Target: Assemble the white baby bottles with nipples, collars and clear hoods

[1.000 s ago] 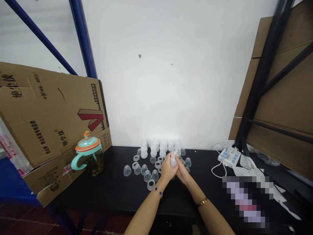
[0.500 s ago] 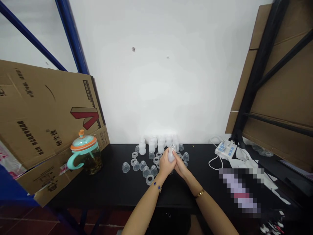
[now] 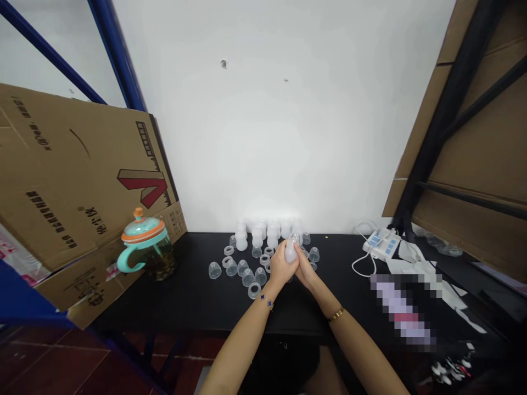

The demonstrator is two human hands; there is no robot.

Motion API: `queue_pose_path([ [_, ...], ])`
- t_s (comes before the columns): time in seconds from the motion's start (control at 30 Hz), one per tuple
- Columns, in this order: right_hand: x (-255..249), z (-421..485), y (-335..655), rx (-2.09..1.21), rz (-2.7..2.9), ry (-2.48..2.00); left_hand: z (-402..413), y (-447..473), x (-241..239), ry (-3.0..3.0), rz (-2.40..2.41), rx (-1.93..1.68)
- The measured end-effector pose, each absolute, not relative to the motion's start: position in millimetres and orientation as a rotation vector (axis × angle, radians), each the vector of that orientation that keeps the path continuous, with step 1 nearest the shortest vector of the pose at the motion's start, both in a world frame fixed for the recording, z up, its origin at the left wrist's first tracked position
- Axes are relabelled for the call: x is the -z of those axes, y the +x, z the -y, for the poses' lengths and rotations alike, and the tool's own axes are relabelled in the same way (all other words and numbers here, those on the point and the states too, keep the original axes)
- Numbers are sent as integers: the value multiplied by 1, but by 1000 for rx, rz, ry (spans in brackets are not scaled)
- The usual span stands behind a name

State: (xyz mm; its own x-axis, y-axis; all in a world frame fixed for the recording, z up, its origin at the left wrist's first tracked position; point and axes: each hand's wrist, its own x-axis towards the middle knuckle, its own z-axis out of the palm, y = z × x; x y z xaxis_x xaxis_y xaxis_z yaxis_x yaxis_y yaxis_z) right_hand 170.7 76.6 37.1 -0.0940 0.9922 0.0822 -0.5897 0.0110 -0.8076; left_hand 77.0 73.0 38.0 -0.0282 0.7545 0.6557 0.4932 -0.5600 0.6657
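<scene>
A small white baby bottle [image 3: 291, 252] with a clear cap on its upper end is clasped between both hands over the black table. My left hand [image 3: 281, 267] is closed around its left side, and my right hand [image 3: 303, 269] grips it from the right with the thumb near the cap. Several clear domed caps [image 3: 247, 277] lie on the table left of the hands. Translucent collar rings [image 3: 254, 291] are scattered among them. Behind the hands, several white bottles [image 3: 241, 239] stand in rows against the wall. My palms hide part of the bottle.
A teal-lidded glass teapot [image 3: 152, 247] stands at the left, beside a large cardboard box [image 3: 90, 186]. On the right are a white power strip [image 3: 383, 243] with a cable, white paper pieces [image 3: 415, 267] and a blurred patch. Black and blue metal posts flank the table [image 3: 185, 312].
The camera view has tilted slightly, so the table appears higher. Both hands still clasp the bottle, which has turned a little in them.
</scene>
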Motion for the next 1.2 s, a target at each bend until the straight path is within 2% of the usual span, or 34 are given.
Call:
queue_pose_path([
  [0.93,-42,-72,168,-1460,849,-652,-72,77,-40,1973,-1251,-1684],
  [1.2,-42,-75,170,-1536,943,-598,-71,71,-45,1657,-1116,-1708],
])
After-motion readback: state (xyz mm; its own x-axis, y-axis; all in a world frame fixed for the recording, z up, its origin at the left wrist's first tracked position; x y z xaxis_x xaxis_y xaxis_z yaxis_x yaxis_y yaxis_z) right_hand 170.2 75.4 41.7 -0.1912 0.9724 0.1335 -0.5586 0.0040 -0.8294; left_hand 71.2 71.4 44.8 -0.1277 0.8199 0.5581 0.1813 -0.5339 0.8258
